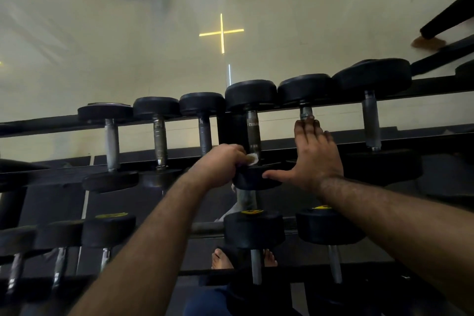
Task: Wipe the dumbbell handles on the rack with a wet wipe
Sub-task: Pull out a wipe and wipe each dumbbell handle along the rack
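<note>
A small white crumpled wet wipe (252, 159) is clenched in the left hand (222, 165), pressed against the lower end of the dull steel handle (253, 133) of a black rubber-headed dumbbell (254, 177) on the upper tier of the black metal rack (51, 174). That handle is seen just past centre, toward 12 o'clock of the left hand. The right hand (314, 154) is laid flat, fingers straight and spread, over the neighbouring dumbbell handle (306, 112) at about 2 o'clock from the wipe; its thumb is stretched toward 9 o'clock and rests on the near head of the dumbbell being wiped. Nothing is gripped by it. More steel-handled dumbbells are lined up on the same tier toward 9 o'clock and 3 o'clock. A lower tier of dumbbells with yellow-labelled heads (252, 228) is seen at 6 o'clock, bare toes (220, 259) showing beneath it. A yellow cross marking (221, 32) is seen on the pale floor at 12 o'clock.
</note>
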### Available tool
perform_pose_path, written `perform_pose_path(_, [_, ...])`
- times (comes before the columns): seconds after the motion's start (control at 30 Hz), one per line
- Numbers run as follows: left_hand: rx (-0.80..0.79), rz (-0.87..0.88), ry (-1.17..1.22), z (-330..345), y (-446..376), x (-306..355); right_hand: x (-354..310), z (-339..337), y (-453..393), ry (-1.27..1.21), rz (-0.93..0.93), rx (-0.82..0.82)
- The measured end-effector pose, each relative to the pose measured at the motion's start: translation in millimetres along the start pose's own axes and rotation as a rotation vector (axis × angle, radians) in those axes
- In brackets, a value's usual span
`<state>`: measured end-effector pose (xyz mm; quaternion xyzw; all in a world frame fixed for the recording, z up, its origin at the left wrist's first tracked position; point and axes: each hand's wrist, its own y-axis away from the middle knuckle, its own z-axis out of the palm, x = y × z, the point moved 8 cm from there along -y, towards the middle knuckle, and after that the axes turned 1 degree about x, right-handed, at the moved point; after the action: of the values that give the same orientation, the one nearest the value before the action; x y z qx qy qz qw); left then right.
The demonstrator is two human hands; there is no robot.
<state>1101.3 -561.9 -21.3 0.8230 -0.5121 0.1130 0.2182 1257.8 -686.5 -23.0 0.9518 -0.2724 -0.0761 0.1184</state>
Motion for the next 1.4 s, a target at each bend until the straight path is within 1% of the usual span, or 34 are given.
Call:
perform_pose_path(0.03, [-0.045,-0.015,0.015,0,4,-4,0,1,1,-0.004,-0.002,0.0])
perform_pose_path(0.07, [-0.012,-0.059,0.072,-5,8,-11,0,1,1,-0.005,-0.005,-0.001])
perform_pose_path(0.1, [0.078,-0.131,0.163,-14,12,-17,-1,0,1,-0.003,-0.005,0.003])
perform_pose_path(0.17, [0.363,-0.289,0.399,-34,25,-30,-2,-3,-1,-0.003,-0.017,0.031])
perform_pose_path(0.2, [0.491,-0.361,0.517,-39,35,-36,-4,-6,0,-0.01,-0.052,0.066])
perform_pose_path(0.23, [0.58,-0.434,0.633,-41,44,-43,-10,-10,3,-0.009,-0.121,0.106])
perform_pose_path(0.3, [0.703,-0.556,0.858,-35,61,-57,-41,-12,17,0.007,-0.368,0.133])
perform_pose_path(0.37, [0.826,-0.62,1.018,-32,81,-70,-96,-5,32,0.084,-0.619,0.056])
perform_pose_path(0.4, [0.888,-0.632,1.083,-32,90,-74,-125,0,36,0.144,-0.669,-0.025])
perform_pose_path(0.43, [0.947,-0.644,1.142,-34,99,-77,-150,5,36,0.195,-0.646,-0.12])
perform_pose_path(0.5, [1.026,-0.653,1.226,-38,113,-79,-178,13,30,0.269,-0.457,-0.279])
perform_pose_path(0.53, [1.041,-0.654,1.244,-40,118,-78,-184,17,28,0.322,-0.378,-0.32])
perform_pose_path(0.57, [1.044,-0.656,1.251,-43,122,-78,-187,19,28,0.366,-0.333,-0.321])
perform_pose_path(0.63, [1.037,-0.646,1.256,-47,130,-76,-184,23,25,0.415,-0.288,-0.268])
perform_pose_path(0.7, [1.035,-0.619,1.302,-51,135,-71,-179,26,22,0.378,-0.276,-0.188])
perform_pose_path(0.77, [1.036,-0.606,1.339,-51,138,-67,-175,28,21,0.297,-0.259,-0.142])
perform_pose_path(0.87, [1.009,-0.633,1.338,-44,135,-67,-163,18,27,0.108,-0.234,-0.05])
perform_pose_path(0.97, [0.993,-0.666,1.346,-40,125,-60,-132,22,30,-0.174,-0.224,-0.047])
perform_pose_path(1.03, [0.984,-0.636,1.361,-44,113,-49,-107,23,33,-0.433,-0.21,0.006])
perform_pose_path(1.1, [0.955,-0.605,1.368,-47,102,-37,-91,23,34,-0.581,-0.211,0.06])
perform_pose_path(1.2, [0.908,-0.611,1.279,-45,91,-36,-95,15,38,-0.568,-0.263,0.025])
perform_pose_path(1.3, [0.875,-0.651,1.226,-37,86,-41,-95,6,35,-0.508,-0.363,-0.062])
perform_pose_path(1.33, [0.866,-0.661,1.206,-35,85,-41,-91,0,34,-0.444,-0.411,-0.034])
perform_pose_path(1.37, [0.863,-0.665,1.178,-33,83,-41,-84,-7,30,-0.367,-0.423,0.034])
perform_pose_path(1.4, [0.859,-0.667,1.135,-33,82,-40,-70,-15,24,-0.302,-0.384,0.118])
